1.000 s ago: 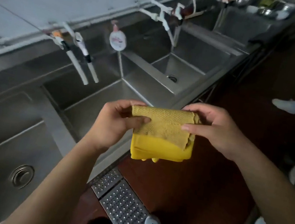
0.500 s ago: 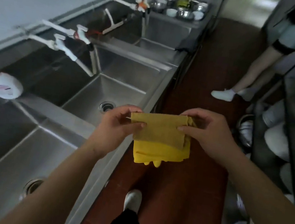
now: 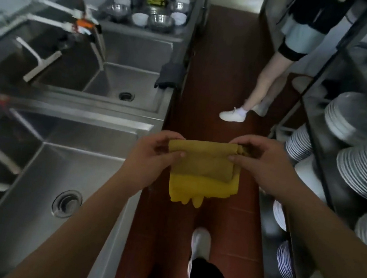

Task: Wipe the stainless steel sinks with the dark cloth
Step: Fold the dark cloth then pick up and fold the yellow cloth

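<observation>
A folded yellow cloth (image 3: 203,177) hangs over the red floor, held by its two top corners. My left hand (image 3: 152,153) pinches the left corner and my right hand (image 3: 266,164) pinches the right corner. A dark cloth (image 3: 169,75) is draped over the front rim of the far sink (image 3: 138,80), well ahead of my hands. The near stainless steel sink (image 3: 60,168) lies to the left of my left arm, with a round drain (image 3: 66,203) in its floor.
White taps (image 3: 45,60) reach over the sinks. Metal and white bowls (image 3: 148,13) fill a basin at the far end. A rack of stacked plates (image 3: 352,157) lines the right side. Another person's legs (image 3: 265,84) stand in the narrow red-floored aisle (image 3: 212,60).
The view has swung right and along the aisle, so the sinks have shifted left and the plate rack has come into view. Both hands still hold the yellow cloth the same way.
</observation>
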